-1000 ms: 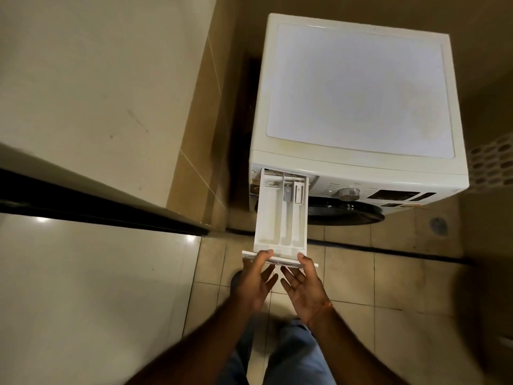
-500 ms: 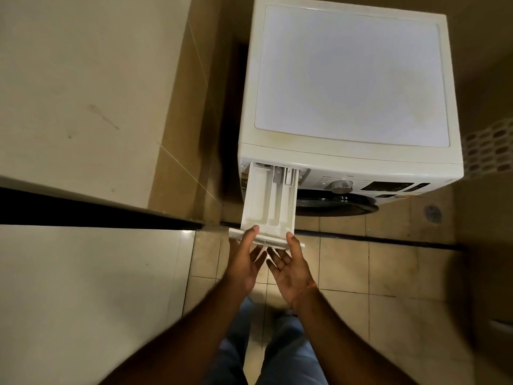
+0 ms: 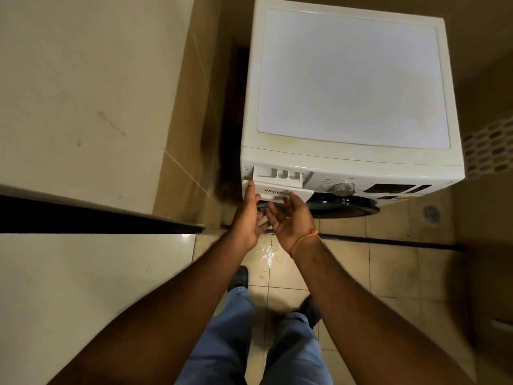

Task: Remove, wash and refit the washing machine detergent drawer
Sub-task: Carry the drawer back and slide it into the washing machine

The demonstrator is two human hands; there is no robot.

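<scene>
A white front-loading washing machine (image 3: 352,79) stands against the wall. Its white detergent drawer (image 3: 277,180) sits at the top left of the front panel, almost fully inside the slot, with only a short length of its compartments showing. My left hand (image 3: 249,215) has its thumb on the left end of the drawer's front plate and its fingers underneath. My right hand (image 3: 291,220) is palm up, its thumb against the plate's lower edge and its fingers beneath.
A control dial (image 3: 343,188) and a dark display (image 3: 391,188) lie right of the drawer, above the black door (image 3: 344,208). A pale wall and ledge (image 3: 83,107) fill the left. Water glistens on the floor tiles (image 3: 266,254). A floor drain (image 3: 431,213) is at the right.
The drawer has slid from well extended to almost fully inside the machine, with both hands following its front plate forward. The camera has moved closer.
</scene>
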